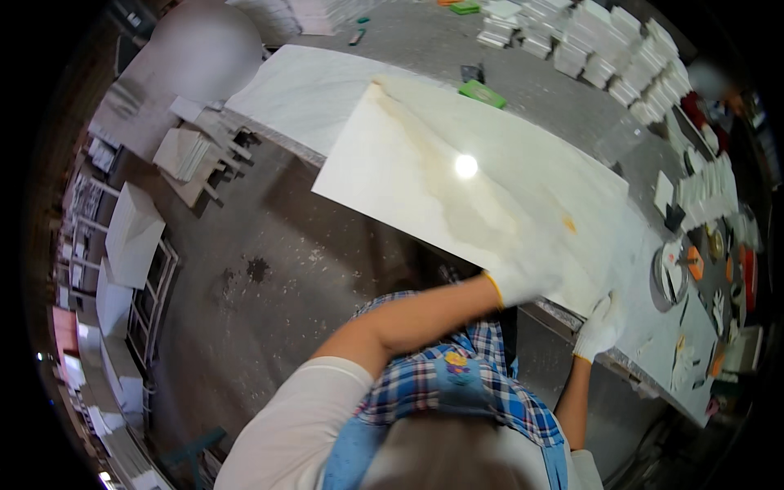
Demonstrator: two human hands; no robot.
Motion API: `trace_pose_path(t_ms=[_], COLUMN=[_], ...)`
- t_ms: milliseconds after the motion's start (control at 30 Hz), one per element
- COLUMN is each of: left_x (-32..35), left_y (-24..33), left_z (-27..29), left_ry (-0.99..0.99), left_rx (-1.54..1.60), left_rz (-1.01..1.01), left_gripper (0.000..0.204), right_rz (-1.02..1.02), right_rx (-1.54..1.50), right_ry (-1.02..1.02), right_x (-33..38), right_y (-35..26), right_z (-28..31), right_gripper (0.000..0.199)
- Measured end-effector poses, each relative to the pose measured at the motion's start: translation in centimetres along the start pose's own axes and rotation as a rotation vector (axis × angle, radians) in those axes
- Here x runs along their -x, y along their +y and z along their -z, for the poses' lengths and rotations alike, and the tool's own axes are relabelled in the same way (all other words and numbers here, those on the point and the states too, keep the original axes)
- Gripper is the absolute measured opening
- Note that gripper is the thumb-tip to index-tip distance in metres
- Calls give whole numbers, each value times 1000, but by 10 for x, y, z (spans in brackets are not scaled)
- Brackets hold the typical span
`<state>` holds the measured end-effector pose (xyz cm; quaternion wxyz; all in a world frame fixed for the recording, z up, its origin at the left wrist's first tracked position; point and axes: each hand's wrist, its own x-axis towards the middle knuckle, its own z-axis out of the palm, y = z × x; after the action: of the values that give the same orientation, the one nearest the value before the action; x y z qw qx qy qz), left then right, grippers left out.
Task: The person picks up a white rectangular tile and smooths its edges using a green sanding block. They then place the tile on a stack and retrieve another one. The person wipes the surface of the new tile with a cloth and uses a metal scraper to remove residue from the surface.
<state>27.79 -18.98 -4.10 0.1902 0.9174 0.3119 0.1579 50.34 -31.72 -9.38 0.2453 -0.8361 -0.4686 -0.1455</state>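
A large white marble slab (400,180) with a tan vein lies on a long white work table (282,90). A bright light reflects off its glossy face. My left hand (523,282), in a white glove with a yellow cuff, is over the slab's near right part. Motion smears its fingers, so their pose and any contact cannot be made out. My right hand (602,328), gloved the same way, holds the slab at its near right corner, its fingers bent around the edge.
Tools and a round metal dish (670,273) crowd the table's right end. Stacked white tiles (604,45) stand at the far right. A green pad (483,93) lies beyond the slab. To the left, tiles rest on a wooden stand (200,175) and panels (131,237) on a rack.
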Motion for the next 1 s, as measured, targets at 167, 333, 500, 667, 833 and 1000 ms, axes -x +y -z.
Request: trace_pose_path(t_ms=[167,333,500,667,833,1000], left_x=[38,138,197,115,29,-6], left_y=[-1,-120,-186,-141,-27,-51], left_z=[-1,97,148,97,1,10], left_ry=[349,422,570,639,642,413], left_rx=[199,-222,-454,-254,-30,182], left_rz=[-73,394,756,576,-54,-154], left_gripper=[36,32,29,30,28,37], right_rz=[10,10,34,59,122,94], right_rx=[-54,-19,-23,47,55,65], right_ry=[-29,-10,-6,15,41,23], right_x=[1,3,5,2,2,0], right_y=[-1,-6,-6,-8,4,0], right_z=[-1,4,4,3,-3,-1], right_gripper=[36,36,35,35,36,36])
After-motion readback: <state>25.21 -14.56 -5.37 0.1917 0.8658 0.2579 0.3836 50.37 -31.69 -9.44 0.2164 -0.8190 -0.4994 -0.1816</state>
